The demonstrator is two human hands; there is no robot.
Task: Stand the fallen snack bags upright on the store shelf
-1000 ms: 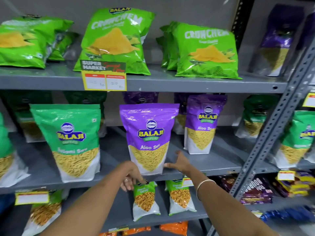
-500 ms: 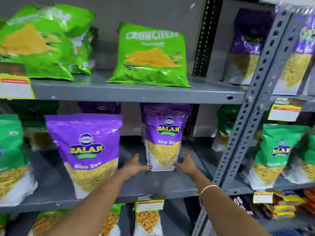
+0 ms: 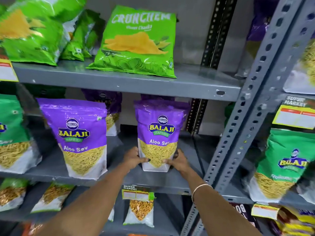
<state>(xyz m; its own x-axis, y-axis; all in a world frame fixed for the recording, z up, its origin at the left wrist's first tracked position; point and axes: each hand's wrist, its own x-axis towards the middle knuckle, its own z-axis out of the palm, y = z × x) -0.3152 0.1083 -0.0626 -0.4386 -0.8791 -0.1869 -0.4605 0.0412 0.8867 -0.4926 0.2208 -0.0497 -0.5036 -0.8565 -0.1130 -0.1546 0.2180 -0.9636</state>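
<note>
A purple Balaji Aloo Sev bag (image 3: 159, 133) stands upright on the grey middle shelf (image 3: 119, 178). My left hand (image 3: 134, 158) grips its lower left corner and my right hand (image 3: 177, 160) grips its lower right corner. A second purple Aloo Sev bag (image 3: 76, 138) stands upright to its left, near the shelf's front edge. More purple bags stand behind both, partly hidden.
Green Crunchem bags (image 3: 136, 43) lean on the top shelf. Green Balaji bags (image 3: 281, 164) stand at far left and right. A slotted grey upright (image 3: 247, 106) runs diagonally just right of my right hand. Price tags (image 3: 138, 193) hang on the shelf edges. Smaller bags fill the lower shelf.
Both hands left the first purple bag, moved right to the second one and closed on its lower corners. The view shifted right and closer.
</note>
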